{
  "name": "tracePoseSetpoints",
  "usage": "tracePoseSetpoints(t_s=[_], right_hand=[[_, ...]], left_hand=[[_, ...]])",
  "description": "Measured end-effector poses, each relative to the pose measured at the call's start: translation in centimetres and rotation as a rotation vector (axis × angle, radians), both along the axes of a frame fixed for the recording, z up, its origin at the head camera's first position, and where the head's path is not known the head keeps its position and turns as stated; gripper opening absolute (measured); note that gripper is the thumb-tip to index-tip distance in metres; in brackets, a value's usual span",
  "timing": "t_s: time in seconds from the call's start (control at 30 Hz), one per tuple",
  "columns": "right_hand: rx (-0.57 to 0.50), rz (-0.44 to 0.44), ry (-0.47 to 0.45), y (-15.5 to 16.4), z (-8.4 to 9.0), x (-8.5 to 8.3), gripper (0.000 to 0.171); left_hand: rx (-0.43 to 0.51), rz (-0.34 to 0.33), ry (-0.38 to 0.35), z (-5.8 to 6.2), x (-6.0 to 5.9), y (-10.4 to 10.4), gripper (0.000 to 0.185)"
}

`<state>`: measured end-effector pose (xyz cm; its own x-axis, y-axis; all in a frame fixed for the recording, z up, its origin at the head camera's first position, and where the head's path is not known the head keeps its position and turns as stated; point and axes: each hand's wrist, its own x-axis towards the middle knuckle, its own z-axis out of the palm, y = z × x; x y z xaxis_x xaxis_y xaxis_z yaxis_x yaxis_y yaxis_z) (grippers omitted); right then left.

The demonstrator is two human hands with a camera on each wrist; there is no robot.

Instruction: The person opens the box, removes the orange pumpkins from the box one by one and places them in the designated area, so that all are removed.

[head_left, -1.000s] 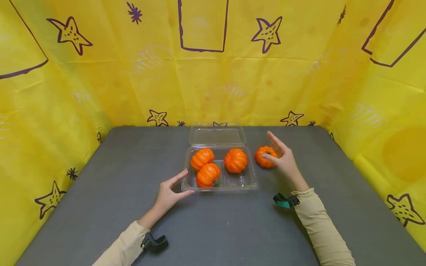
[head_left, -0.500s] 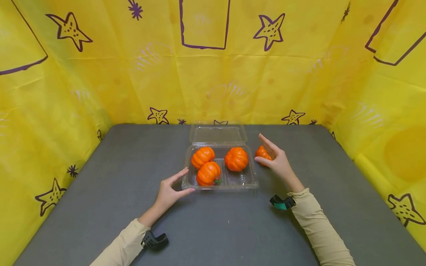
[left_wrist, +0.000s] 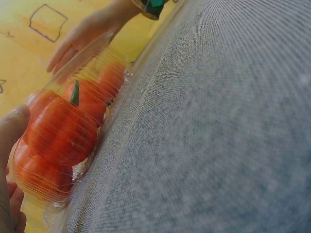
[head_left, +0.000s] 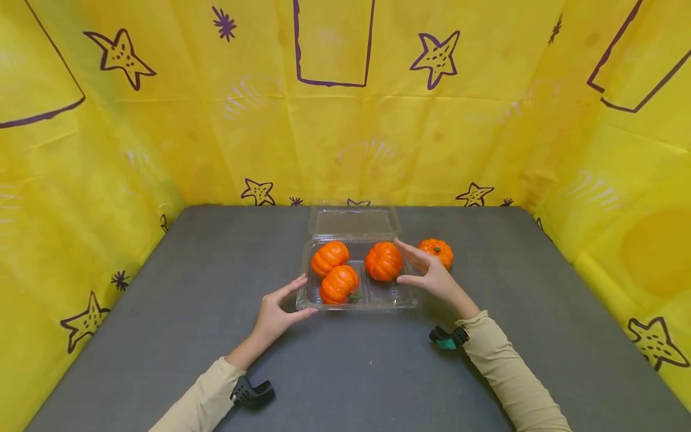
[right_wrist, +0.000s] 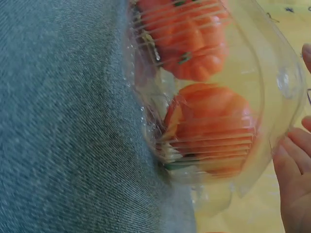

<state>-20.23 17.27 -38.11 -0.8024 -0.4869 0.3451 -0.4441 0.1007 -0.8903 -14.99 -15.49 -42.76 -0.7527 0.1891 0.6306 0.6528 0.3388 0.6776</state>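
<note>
A clear plastic clamshell container (head_left: 385, 295) stands with its lid tipped back. Two small orange pumpkins, a rear one (head_left: 330, 258) and a front one (head_left: 339, 284) with a green stem, sit in its left compartment. Another pumpkin (head_left: 384, 261) is in the right compartment. My left hand (head_left: 274, 312) rests at the front left corner, thumb and fingers spread along the rim. My right hand (head_left: 434, 279) is at the right rim, thumb and fingers apart, fingertips close to the right pumpkin. In the right wrist view, the right hand's fingertips (right_wrist: 282, 150) are beside the container wall.
A loose pumpkin (head_left: 438, 253) sits on the grey table (head_left: 345, 372) just behind the right hand, partly covered by it. The raised clear lid (head_left: 353, 221) leans toward the yellow patterned curtain (head_left: 345, 138) at the back.
My right hand has moved left from the loose pumpkin to the container's right rim, uncovering more of that pumpkin. The left hand has stayed at its corner.
</note>
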Motion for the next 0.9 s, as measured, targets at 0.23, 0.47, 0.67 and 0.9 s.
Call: tracePoseSetpoints(t_s=[0.23, 0.47, 0.67, 0.9], right_hand=[[0.008, -0.005, -0.025, -0.4, -0.3, -0.3, 0.067], [0.030, 0.015, -0.002, -1.0, -0.3, -0.5, 0.064], [0.052, 0.022, 0.033, -1.4, -0.4, -0.6, 0.061], [0.083, 0.017, 0.044, -1.4, -1.4, -1.7, 0.053]], left_hand=[[0.003, 0.001, -0.011, 0.0, 0.0, -0.2, 0.057], [0.001, 0.010, -0.026, 0.2, 0.0, -0.4, 0.056], [0.010, 0.003, -0.015, 0.1, -0.1, -0.4, 0.056], [0.018, -0.008, 0.007, -0.2, -0.1, -0.1, 0.055]])
